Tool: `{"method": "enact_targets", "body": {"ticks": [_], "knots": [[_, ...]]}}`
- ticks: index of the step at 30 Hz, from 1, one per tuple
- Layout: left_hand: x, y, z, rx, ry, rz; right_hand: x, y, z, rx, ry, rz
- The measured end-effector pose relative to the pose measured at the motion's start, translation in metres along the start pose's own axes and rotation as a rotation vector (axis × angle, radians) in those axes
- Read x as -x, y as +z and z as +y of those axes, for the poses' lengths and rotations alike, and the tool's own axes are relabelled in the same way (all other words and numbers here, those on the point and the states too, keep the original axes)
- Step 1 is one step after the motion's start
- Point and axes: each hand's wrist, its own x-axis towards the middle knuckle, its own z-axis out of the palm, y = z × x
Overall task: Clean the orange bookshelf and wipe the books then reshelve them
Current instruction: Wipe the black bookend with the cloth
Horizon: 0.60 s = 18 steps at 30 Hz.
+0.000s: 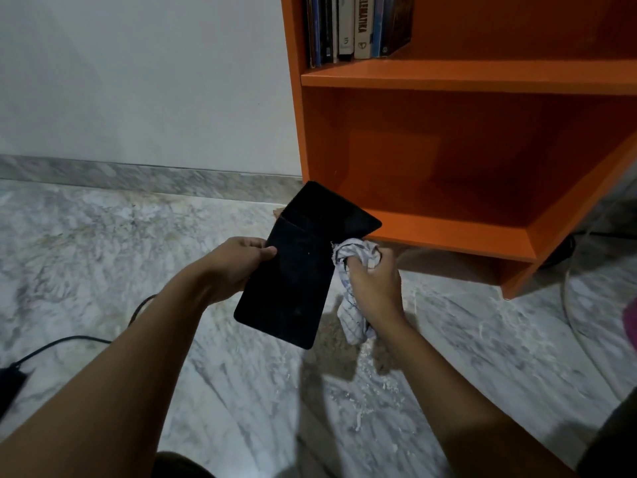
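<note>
Marble floor (103, 253), left hand (238, 263) gripping black book (296, 270), right hand (374, 288) clutching cloth (355, 253) beside it

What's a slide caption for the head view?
By the orange bookshelf, the left hand holds a black book; the right hand holds a cloth against its edge.

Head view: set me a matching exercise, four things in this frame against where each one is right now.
Things:
1. black flat book
2. crumpled white checked cloth
3. row of upright books
4. black cable

Places:
A. on the grey marble floor
B. on the upper shelf of the orange bookshelf
C. held by the left hand
D. bunched in the right hand

Pairs: 1-C, 2-D, 3-B, 4-A.
</note>
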Motion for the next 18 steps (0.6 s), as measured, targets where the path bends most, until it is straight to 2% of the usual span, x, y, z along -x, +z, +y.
{"method": "enact_targets", "body": {"ticks": [2,5,7,9,13,15,18], "knots": [[-0.003,0.003,-0.003,-0.017,-0.001,0.020,0.009,0.004,0.006,0.030,-0.166,0.010],[-0.007,0.010,-0.006,-0.037,0.003,-0.001,0.011,0.002,0.002,0.091,-0.499,-0.110],[-0.007,0.013,-0.004,-0.029,0.013,-0.052,0.005,0.002,-0.003,0.155,-0.633,-0.118],[-0.006,0.017,0.000,0.001,0.030,-0.115,0.001,0.006,-0.003,0.252,-0.691,-0.054],[-0.002,0.018,0.003,0.011,0.061,-0.130,-0.001,0.022,0.006,0.280,-0.653,-0.004],[-0.001,0.012,-0.003,0.029,0.065,-0.099,0.004,0.030,0.009,0.286,-0.696,-0.110],[-0.003,0.004,-0.010,0.087,0.058,-0.003,0.026,0.045,0.021,0.334,-0.904,-0.470]]}}
